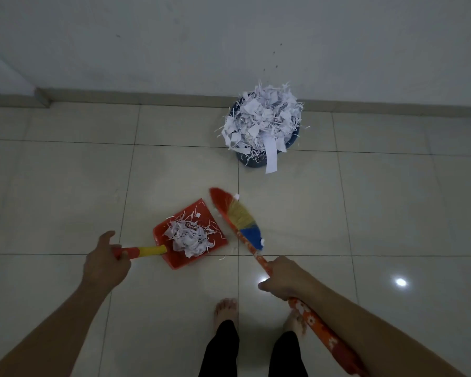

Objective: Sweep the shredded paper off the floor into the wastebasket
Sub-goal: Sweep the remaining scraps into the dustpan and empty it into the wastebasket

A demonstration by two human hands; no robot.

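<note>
No writing can be read on any thing here. The left hand [105, 263] grasps the dustpan [188, 235] by its yellow-red handle, which points to 9 o'clock; shredded paper [189, 237] lies heaped in it. The right hand [283, 278] grasps the broom [238, 217], its long axis running from 5 to 11 o'clock, the handle end cut off by the arm. At 1 o'clock the wastebasket [252, 162] is mostly hidden under paper.

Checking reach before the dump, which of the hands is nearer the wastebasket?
Right. The right hand grips the broom handle almost straight below the wastebasket. The left hand holds the dustpan handle, farther off to the left.
</note>
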